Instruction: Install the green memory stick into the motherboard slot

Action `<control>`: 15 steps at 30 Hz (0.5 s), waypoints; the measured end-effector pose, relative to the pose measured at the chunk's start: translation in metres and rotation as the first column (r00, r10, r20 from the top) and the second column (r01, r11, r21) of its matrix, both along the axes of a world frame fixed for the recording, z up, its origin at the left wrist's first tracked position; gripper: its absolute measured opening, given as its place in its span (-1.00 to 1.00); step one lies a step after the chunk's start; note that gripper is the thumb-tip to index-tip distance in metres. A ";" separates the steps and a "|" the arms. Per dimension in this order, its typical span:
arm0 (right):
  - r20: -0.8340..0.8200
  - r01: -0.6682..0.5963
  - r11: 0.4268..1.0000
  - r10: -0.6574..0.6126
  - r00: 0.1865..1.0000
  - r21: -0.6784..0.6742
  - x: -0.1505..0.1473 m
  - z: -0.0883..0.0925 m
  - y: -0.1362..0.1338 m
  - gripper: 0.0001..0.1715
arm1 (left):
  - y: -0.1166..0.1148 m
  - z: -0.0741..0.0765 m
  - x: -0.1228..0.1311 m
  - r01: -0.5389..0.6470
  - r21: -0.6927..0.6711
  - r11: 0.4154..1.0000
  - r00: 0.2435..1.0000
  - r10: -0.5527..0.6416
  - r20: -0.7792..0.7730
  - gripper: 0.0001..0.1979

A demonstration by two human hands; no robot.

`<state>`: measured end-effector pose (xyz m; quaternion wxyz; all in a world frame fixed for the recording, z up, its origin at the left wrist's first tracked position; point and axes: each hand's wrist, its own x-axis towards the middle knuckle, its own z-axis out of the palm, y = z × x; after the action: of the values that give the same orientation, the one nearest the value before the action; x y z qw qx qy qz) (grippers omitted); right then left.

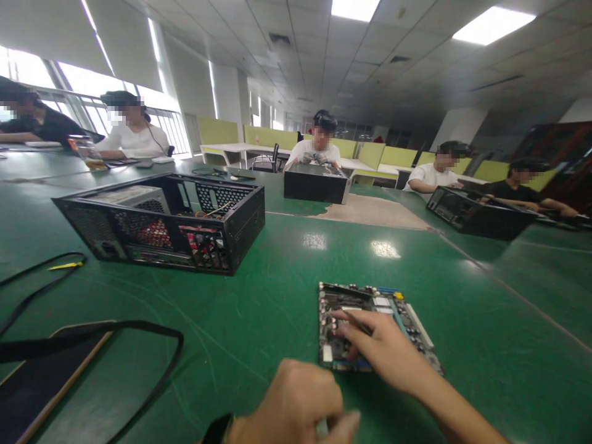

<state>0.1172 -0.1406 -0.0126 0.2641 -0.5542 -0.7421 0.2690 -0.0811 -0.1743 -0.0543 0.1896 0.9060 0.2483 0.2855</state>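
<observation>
A motherboard [330, 336] lies flat on the green table in front of me, with slots, white connectors and a yellow part at its far right edge. My right hand [379, 342] reaches over its middle, fingers closed around a thin dark tool [357, 322] whose kind I cannot make out. Those fingers hide part of the board. Nearer to me, my left hand [303, 401] is curled beside the board's near left corner. Something small and pale shows between its thumb and fingers, too blurred to name.
An open black computer case [245, 237] stands at the left. Black straps [161, 330] and a dark flat panel [50, 376] lie at the near left. Across the green table [259, 308], several people work, one behind a closed case [314, 187], another at an open case [481, 213].
</observation>
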 end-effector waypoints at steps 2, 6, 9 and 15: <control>-0.022 0.051 0.997 -0.050 0.999 0.065 0.000 0.007 0.011 -0.62 | 0.028 0.014 -0.007 -0.223 0.021 0.975 0.974 0.221 0.054 -0.76; 0.194 0.185 0.966 -0.220 0.956 0.180 0.024 -0.002 0.044 -0.59 | 0.076 0.024 -0.019 -0.480 0.062 0.875 0.875 0.483 -0.036 -0.77; 0.326 0.119 0.975 -0.176 0.929 0.189 0.038 -0.020 0.058 -0.57 | 0.096 0.015 -0.017 -0.457 0.072 0.886 0.861 0.462 -0.212 -0.73; 0.475 0.041 0.985 -0.119 0.872 0.170 0.040 -0.028 0.058 -0.64 | 0.108 -0.001 -0.005 -0.471 0.136 0.872 0.815 0.489 -0.312 -0.88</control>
<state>0.1571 -0.0821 -0.0407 0.1235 -0.6120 -0.7794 0.0527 -0.0860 -0.0667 -0.0553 0.0427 0.8539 0.4896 0.1714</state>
